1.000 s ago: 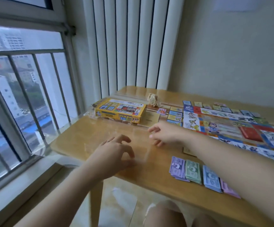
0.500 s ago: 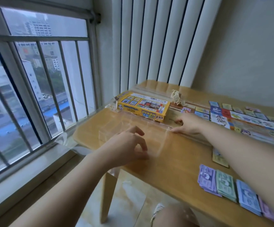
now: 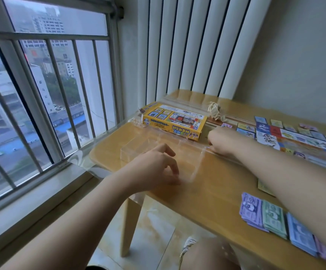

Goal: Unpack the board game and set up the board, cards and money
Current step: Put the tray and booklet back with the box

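Note:
A clear plastic tray (image 3: 138,147) lies on the left end of the wooden table (image 3: 216,193). My left hand (image 3: 156,166) has its fingers curled at the tray's near edge, pinching it. At the tray's far right corner my right hand (image 3: 222,142) grips the rim in a fist. Just behind the tray sits the yellow game box (image 3: 174,121). To the right the colourful board (image 3: 298,141) lies unfolded, with small cards (image 3: 246,126) along its edges. Stacks of paper money (image 3: 273,217) line the near edge at lower right.
A barred window (image 3: 41,94) runs along the left and a white radiator (image 3: 187,45) stands behind the table. A bundle of rubber bands (image 3: 214,111) lies behind the box. A single card (image 3: 263,187) lies near my right forearm. My knee (image 3: 207,254) shows below the table.
My view has swung left toward the window. Both hands have moved with the clear tray toward the yellow box, the right hand now at its far right corner.

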### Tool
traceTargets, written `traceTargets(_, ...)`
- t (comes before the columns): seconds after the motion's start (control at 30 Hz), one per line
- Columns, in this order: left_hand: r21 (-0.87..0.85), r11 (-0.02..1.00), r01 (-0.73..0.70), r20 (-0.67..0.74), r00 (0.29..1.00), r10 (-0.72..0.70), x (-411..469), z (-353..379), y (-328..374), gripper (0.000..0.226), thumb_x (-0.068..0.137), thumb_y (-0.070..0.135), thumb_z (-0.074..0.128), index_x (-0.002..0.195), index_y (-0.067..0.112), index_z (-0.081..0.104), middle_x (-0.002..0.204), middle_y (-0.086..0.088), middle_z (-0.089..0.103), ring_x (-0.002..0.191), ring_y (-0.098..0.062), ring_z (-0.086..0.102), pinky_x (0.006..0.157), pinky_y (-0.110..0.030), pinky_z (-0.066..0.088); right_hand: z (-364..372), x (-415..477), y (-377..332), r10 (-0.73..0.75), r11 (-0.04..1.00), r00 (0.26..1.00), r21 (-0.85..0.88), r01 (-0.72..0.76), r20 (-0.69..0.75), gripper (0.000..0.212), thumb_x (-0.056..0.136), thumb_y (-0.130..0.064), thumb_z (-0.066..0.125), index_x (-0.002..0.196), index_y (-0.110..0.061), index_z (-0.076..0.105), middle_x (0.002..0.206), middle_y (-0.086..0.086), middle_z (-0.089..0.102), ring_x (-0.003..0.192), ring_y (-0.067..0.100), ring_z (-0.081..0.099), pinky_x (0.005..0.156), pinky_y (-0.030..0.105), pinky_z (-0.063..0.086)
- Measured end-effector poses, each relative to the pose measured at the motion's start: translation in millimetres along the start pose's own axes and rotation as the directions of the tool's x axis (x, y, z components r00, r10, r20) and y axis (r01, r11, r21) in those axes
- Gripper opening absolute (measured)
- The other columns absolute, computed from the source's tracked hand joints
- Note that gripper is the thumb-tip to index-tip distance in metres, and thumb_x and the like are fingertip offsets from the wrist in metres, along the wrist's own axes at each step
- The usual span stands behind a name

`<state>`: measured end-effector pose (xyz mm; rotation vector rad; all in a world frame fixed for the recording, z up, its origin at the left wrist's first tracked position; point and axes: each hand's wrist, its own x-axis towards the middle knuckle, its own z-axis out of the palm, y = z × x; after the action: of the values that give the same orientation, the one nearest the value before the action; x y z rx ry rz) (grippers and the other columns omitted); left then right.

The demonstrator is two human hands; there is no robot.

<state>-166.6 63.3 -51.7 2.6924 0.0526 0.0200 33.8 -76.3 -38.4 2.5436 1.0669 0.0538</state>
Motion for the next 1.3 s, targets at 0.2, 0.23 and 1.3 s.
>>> traceTargets(0.2,0.005,1.000,0.003,0.004,1.000,-0.003,2,-2,2,0.018,0.081,0.045,0.067,0.093,0.033,0.070,0.128,0.012,0.040,0.101,-0.008,0.052,0.093,-0.031,0.045,3,-1,-5,0.036,0.996,0.995,-0.083,-0.044,-0.090,0.011,0.090,-0.003,0.051,0.082,-0.006,0.058,0.065,0.003,0.039,0.070,0.025,0.050,0.057,0.029,0.036)
traceTargets(0.23,0.005,1.000,0.004,0.004,1.000,-0.004,2,-2,2,0.018,0.081,0.045,0.067,0.093,0.033,0.070,0.128,0.013,0.040,0.101,-0.008,0.053,0.093,-0.031,0.045,4,-1,-5,0.052,0.996,0.994,-0.069,-0.059,-0.096,0.012,0.091,-0.003,0.050,0.083,-0.008,0.058,0.066,0.003,0.040,0.072,0.026,0.049,0.060,0.030,0.036)
traceTargets(1.3,-0.033,0.936,0.349,-0.405,0.852,-0.332,18,2,-13,0.018,0.088,0.031,0.055,0.103,0.031,0.065,0.101,0.007,0.057,0.091,-0.018,0.054,0.072,-0.032,0.039,-19,-58,-51,-0.031,0.672,0.937,0.686,0.278,-0.349,0.022,0.091,-0.010,0.056,0.104,-0.012,0.073,0.109,0.000,0.070,0.104,0.013,0.061,0.092,0.023,0.044)
